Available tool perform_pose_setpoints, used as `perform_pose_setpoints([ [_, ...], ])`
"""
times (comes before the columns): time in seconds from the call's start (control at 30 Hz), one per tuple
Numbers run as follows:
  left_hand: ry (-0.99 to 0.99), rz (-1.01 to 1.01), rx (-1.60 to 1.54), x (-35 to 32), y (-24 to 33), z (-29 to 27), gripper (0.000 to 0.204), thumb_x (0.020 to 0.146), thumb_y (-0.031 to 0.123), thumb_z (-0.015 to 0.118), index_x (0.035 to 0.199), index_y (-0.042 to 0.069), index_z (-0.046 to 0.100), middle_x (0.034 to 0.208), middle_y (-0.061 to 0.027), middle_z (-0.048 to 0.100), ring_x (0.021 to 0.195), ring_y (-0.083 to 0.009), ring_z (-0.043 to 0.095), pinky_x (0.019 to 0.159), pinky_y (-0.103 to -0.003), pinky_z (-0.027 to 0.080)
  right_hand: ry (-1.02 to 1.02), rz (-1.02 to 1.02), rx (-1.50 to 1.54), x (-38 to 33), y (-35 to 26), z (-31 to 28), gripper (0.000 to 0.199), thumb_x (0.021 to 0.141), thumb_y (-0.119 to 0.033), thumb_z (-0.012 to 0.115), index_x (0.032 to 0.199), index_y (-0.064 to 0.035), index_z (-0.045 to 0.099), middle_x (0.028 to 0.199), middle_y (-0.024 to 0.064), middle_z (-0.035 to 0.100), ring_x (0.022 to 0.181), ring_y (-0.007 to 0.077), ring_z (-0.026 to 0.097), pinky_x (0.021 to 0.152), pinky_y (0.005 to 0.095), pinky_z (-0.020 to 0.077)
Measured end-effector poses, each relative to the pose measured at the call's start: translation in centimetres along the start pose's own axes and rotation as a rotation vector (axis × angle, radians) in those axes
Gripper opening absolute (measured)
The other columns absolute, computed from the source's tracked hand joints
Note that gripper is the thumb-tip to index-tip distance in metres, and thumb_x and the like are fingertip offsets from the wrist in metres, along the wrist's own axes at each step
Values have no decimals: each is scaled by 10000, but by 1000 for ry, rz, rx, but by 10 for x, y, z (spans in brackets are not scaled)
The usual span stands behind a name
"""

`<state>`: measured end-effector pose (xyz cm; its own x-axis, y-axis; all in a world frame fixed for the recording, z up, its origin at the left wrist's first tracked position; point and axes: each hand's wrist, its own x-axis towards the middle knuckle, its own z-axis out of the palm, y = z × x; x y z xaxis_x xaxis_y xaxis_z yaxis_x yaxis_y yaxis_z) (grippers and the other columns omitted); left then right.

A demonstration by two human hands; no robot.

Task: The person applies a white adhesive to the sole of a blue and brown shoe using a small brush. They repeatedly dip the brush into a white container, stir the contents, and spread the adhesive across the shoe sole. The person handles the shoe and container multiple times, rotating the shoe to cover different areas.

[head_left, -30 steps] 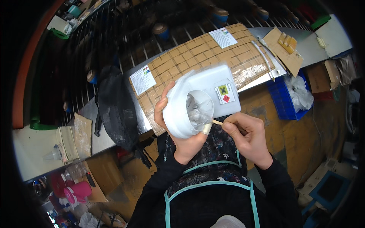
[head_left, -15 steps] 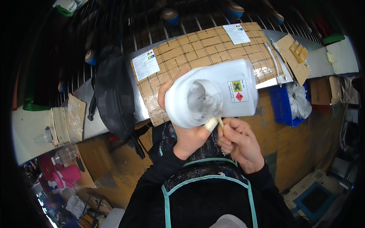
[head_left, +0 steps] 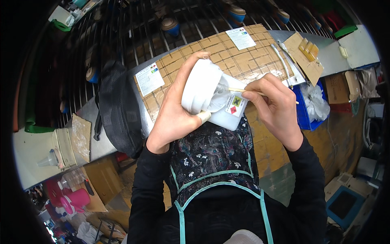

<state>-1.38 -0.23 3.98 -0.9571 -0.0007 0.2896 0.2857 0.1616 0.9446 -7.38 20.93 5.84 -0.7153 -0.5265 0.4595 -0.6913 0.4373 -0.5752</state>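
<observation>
Just above the apron (head_left: 211, 152) in the head view, the white tub (head_left: 199, 89) sits in the left hand (head_left: 170, 120), whose fingers wrap its far side while the taped thumb presses near its lower rim. The tub is tipped, its mouth turned to the right, toward the right hand (head_left: 278, 105). That hand's thumb and fingers are pinched together on a thin stick (head_left: 236, 90). The stick's long axis runs roughly left to right, dipping slightly rightward; its left end reaches the tub's mouth, though whether it touches the grey-white lining (head_left: 219, 99) I cannot tell. The left hand is nearer the tub, the right just beside its opening. A white jug (head_left: 228, 118) shows behind the mouth; whether it joins the tub is unclear.
</observation>
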Motion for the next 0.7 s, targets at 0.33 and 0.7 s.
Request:
perform_pose_setpoints([
  [0.33,-37,-60,3,8,-4,6,917,578,-27,647,1438,96,350,1353,-117,500,1268,-266,484,1064,-372,371,-132,1,-4,-4,10,1,131,875,-118,624,811,-5,634,614,135,556,489,280,525,512,359,418],
  [0.7,-163,-91,-50,16,-7,-5,971,579,89,770,1440,84,321,1393,-126,476,1303,-230,446,1094,-371,345,-870,100,727,47,74,4,307,946,-259,565,867,15,679,672,-13,609,607,76,524,571,268,424],
])
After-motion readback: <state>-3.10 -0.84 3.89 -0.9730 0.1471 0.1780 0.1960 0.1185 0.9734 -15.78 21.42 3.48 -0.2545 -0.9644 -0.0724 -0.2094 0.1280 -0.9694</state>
